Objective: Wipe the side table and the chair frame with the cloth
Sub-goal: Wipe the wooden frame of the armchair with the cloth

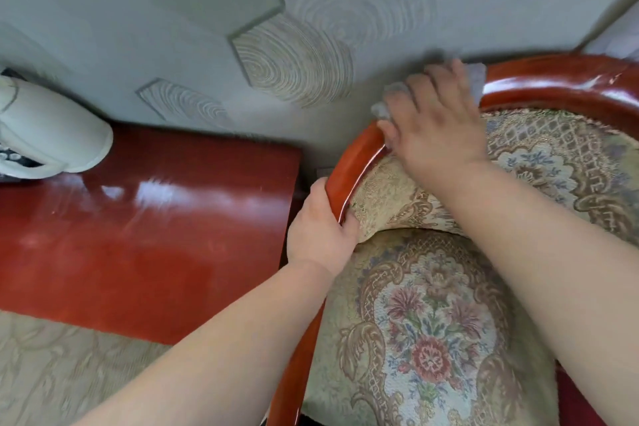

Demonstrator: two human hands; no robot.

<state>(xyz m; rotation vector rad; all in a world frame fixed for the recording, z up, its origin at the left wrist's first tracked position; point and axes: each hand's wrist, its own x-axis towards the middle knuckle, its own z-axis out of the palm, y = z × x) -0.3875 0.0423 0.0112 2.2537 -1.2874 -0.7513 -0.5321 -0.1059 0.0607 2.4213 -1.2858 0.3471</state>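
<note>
The chair frame (560,78) is a glossy red-brown wooden rail curving round a floral upholstered back and seat. My right hand (437,117) lies on the top left bend of the rail with a grey cloth (476,78) under its fingers; the cloth shows past the fingertips and at the hand's far side. My left hand (321,232) grips the rail lower down on the left side, thumb on the inner face. The side table (145,232), with a shiny red-brown top, stands left of the chair.
A white telephone (45,135) sits at the table's far left corner. A grey patterned wall (311,10) rises right behind table and chair. The floral seat cushion (428,339) fills the lower right. Beige patterned carpet (52,377) lies at lower left.
</note>
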